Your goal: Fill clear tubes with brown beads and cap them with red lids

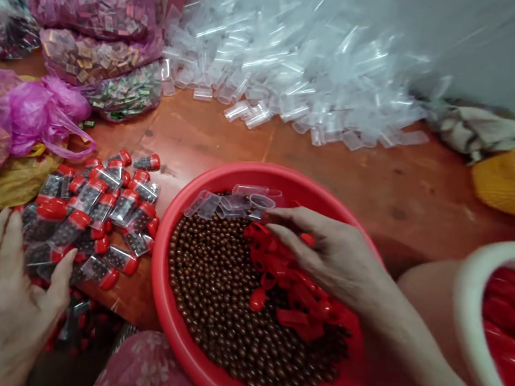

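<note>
A red basin [226, 177] holds many small brown balls [214, 281], a few clear plastic tubes [203, 204] near its far rim and a heap of red plastic caps [298, 284]. My right hand [325, 250] is over the basin, thumb and forefinger close together beside the red caps and a clear tube; what is between the fingertips, if anything, is too small to name. On the left, my left hand [19, 283] has its fingers spread at the near edge of a pile of filled clear containers with red caps [92, 196].
A large heap of clear tubes [290, 66] lies at the back. Pink bags of small packets [97, 4] are stacked at the back left. A white-rimmed tub of red pieces [474, 292] stands at the right, below a yellow basket [509, 184].
</note>
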The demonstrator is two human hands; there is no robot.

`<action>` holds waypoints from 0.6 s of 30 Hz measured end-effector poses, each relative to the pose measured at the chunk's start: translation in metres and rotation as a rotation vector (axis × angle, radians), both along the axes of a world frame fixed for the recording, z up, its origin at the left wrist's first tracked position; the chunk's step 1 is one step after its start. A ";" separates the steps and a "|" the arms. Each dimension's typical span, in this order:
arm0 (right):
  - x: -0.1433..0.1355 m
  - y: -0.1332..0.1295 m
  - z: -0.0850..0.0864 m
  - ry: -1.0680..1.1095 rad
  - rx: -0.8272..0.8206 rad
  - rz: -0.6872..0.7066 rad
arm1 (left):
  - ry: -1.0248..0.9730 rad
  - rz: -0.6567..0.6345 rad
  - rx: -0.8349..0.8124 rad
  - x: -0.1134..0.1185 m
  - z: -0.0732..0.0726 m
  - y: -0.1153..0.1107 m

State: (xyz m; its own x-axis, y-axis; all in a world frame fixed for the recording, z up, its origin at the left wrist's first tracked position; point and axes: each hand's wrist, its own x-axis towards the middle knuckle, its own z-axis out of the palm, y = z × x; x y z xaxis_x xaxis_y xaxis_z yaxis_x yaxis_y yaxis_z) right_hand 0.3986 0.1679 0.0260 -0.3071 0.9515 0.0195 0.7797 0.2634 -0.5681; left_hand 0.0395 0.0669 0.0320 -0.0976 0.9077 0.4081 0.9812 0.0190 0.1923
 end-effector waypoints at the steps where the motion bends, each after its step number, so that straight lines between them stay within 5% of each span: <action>1: 0.002 -0.001 -0.002 -0.083 0.024 0.027 | -0.014 -0.016 0.029 0.006 -0.001 0.001; 8: -0.021 0.007 -0.010 -0.571 0.081 0.225 | -0.248 -0.408 0.095 0.073 -0.006 0.034; 15: -0.050 0.028 -0.011 -0.563 0.077 0.277 | -0.236 -0.596 0.029 0.105 0.007 0.082; 18: -0.060 0.030 -0.007 -0.480 0.024 0.240 | -0.058 -0.645 -0.077 0.116 0.007 0.098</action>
